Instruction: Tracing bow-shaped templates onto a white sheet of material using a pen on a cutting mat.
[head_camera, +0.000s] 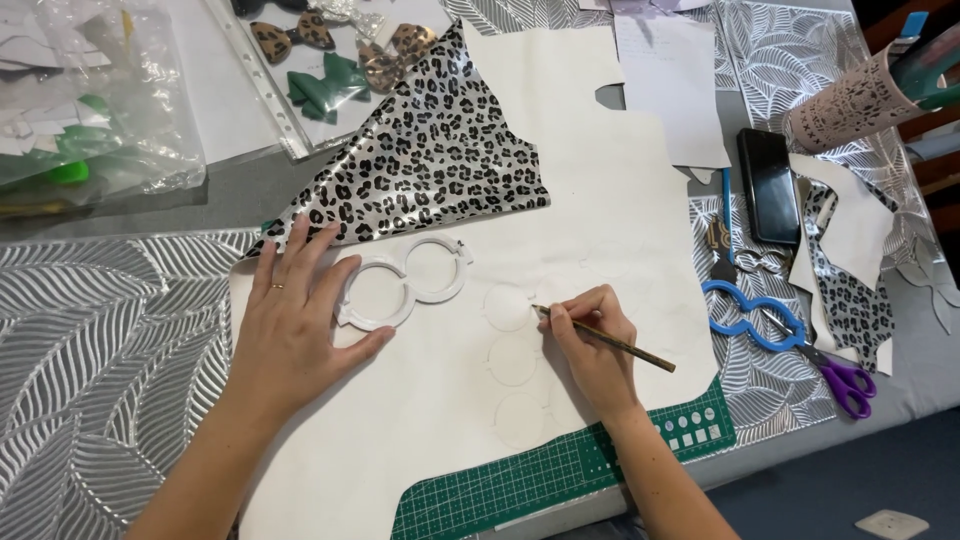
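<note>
Two hands on a white sheet (600, 180) spread over the counter (120, 320). Left hand (290, 325) lies flat, fingers (300, 255) spread, pressing the sheet; thumb touches a white two-ring template (400, 285) just beside it. Right hand (590, 345) has fingers pressed together, pinching a pencil (610, 342), tip on the edge of a drawn circle (508, 307) just left of the fingertips. Two more circles sit below that one, toward the wrist. Leopard-print sheet (430, 150) folded back just above the left fingers. Green cutting mat (560, 470) shows under the sheet's near edge, below the right wrist. Right of the pencil hand: blue two-ring template (755, 315), purple-handled scissors (845, 385), black phone (770, 185), well apart from both hands.
</note>
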